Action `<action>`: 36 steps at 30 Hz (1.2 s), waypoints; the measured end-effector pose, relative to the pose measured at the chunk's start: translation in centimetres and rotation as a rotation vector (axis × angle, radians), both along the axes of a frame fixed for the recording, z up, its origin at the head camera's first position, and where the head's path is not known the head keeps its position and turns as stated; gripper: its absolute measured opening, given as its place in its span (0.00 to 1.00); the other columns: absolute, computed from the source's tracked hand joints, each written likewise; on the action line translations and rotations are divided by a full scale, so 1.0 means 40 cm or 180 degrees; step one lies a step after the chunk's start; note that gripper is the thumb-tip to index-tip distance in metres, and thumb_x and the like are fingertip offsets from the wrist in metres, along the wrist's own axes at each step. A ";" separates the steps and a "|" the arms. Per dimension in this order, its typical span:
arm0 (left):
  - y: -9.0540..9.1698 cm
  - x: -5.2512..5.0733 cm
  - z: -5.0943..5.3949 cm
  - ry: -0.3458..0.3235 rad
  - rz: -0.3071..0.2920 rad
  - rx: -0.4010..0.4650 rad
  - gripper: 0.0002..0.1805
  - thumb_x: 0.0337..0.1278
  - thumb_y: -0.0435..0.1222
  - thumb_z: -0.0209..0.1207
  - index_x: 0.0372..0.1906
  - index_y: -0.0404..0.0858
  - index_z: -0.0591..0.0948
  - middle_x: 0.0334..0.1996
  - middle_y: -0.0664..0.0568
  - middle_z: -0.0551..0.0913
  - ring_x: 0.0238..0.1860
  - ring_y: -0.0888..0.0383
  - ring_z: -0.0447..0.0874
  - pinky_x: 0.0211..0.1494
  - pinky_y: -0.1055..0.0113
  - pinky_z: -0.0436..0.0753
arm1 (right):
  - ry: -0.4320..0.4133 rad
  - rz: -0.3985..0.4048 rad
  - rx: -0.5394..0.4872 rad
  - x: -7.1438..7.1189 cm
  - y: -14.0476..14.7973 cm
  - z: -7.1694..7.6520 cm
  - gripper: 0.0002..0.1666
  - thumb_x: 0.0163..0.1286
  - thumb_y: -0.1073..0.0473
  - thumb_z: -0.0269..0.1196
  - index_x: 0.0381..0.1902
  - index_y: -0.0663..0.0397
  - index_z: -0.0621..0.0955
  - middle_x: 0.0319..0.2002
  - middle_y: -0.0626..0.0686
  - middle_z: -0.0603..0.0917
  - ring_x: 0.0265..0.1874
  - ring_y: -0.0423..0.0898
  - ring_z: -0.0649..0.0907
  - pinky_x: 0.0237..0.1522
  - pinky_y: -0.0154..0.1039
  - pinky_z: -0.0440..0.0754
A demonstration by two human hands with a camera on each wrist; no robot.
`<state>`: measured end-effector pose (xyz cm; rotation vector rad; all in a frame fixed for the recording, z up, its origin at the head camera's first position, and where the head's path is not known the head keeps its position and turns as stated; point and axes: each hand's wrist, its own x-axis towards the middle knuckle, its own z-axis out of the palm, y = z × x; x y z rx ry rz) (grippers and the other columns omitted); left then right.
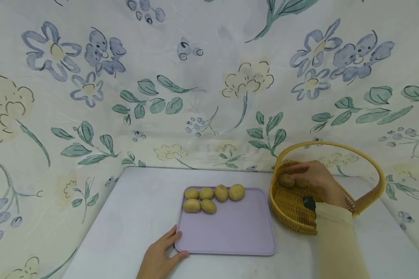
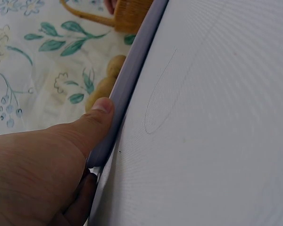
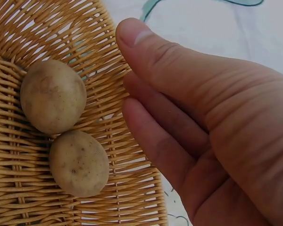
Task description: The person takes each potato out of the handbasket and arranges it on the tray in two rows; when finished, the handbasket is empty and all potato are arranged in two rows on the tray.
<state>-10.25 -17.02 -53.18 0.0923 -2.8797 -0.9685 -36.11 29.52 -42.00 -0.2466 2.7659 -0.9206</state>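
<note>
My left hand [image 1: 159, 254] holds the near left corner of a lilac tray [image 1: 230, 234], its thumb on the rim in the left wrist view. Several potatoes [image 1: 208, 206] lie on the tray, four-sided and flat, in two rows at its far left part. To the right, my right hand [image 1: 317, 180] reaches into a wicker basket [image 1: 293, 223] with a tall handle. Inside it sit two potatoes, an upper potato [image 3: 53, 96] and a lower potato [image 3: 79, 164], close together. In the right wrist view the thumb and fingers are apart from both, with nothing between them.
The tray and basket stand side by side on a white table [image 1: 132, 205]. A flower-patterned cloth [image 1: 202, 155] hangs behind the table. The basket's handle [image 1: 329, 144] arches over my right hand. A small dark object [image 1: 309, 202] shows at the right wrist.
</note>
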 end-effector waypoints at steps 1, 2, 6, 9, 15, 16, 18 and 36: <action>0.000 -0.001 -0.001 0.0005 0.0005 -0.0009 0.39 0.43 0.59 0.74 0.60 0.41 0.85 0.67 0.52 0.80 0.67 0.47 0.80 0.68 0.49 0.82 | 0.0010 0.0007 0.0008 -0.002 0.000 0.000 0.28 0.66 0.43 0.72 0.58 0.52 0.86 0.64 0.63 0.82 0.68 0.67 0.74 0.69 0.66 0.74; -0.001 -0.001 -0.001 0.0009 0.0008 -0.0010 0.39 0.43 0.59 0.74 0.59 0.41 0.85 0.67 0.52 0.80 0.67 0.47 0.80 0.68 0.49 0.82 | 0.0035 0.0021 0.0037 -0.004 -0.001 -0.001 0.28 0.66 0.43 0.72 0.58 0.52 0.86 0.64 0.63 0.82 0.67 0.67 0.75 0.68 0.65 0.74; -0.001 -0.001 -0.004 -0.0003 0.0011 -0.0015 0.39 0.43 0.60 0.74 0.60 0.42 0.85 0.67 0.52 0.80 0.67 0.47 0.80 0.68 0.49 0.82 | 0.0049 0.0088 0.0123 -0.015 -0.004 -0.014 0.27 0.67 0.45 0.70 0.58 0.52 0.86 0.63 0.64 0.82 0.65 0.67 0.76 0.66 0.64 0.77; -0.002 -0.002 -0.005 -0.0015 0.0003 -0.0010 0.40 0.43 0.61 0.73 0.60 0.42 0.85 0.68 0.52 0.80 0.67 0.47 0.80 0.68 0.49 0.81 | -0.0045 0.0066 0.0167 -0.026 -0.007 -0.031 0.26 0.67 0.45 0.70 0.59 0.51 0.85 0.64 0.64 0.81 0.64 0.65 0.77 0.65 0.62 0.79; -0.002 -0.003 -0.006 -0.0009 -0.0013 -0.0040 0.39 0.44 0.60 0.73 0.60 0.42 0.85 0.68 0.52 0.80 0.67 0.47 0.80 0.68 0.49 0.82 | -0.0138 -0.0008 0.0157 -0.033 -0.017 -0.065 0.31 0.65 0.43 0.71 0.62 0.50 0.83 0.66 0.64 0.80 0.67 0.66 0.75 0.69 0.63 0.76; -0.002 -0.003 -0.006 -0.0001 -0.0013 -0.0039 0.39 0.44 0.60 0.73 0.60 0.42 0.85 0.68 0.52 0.80 0.67 0.47 0.80 0.68 0.49 0.82 | -0.0119 -0.0003 0.0148 -0.033 -0.019 -0.069 0.32 0.65 0.42 0.71 0.62 0.51 0.83 0.66 0.64 0.80 0.67 0.66 0.75 0.69 0.63 0.75; -0.002 -0.003 -0.005 0.0014 -0.0013 -0.0042 0.39 0.43 0.60 0.74 0.60 0.42 0.85 0.67 0.52 0.80 0.67 0.47 0.80 0.68 0.49 0.82 | -0.0082 0.0011 0.0123 -0.033 -0.021 -0.075 0.32 0.66 0.43 0.71 0.63 0.53 0.83 0.65 0.64 0.80 0.67 0.67 0.75 0.69 0.64 0.75; -0.001 -0.004 -0.004 0.0081 -0.0018 -0.0095 0.38 0.43 0.59 0.74 0.59 0.41 0.85 0.66 0.50 0.81 0.65 0.46 0.82 0.66 0.49 0.83 | -0.0023 0.0131 0.0149 -0.030 -0.023 -0.093 0.32 0.64 0.42 0.72 0.58 0.56 0.85 0.61 0.63 0.84 0.63 0.65 0.80 0.66 0.62 0.79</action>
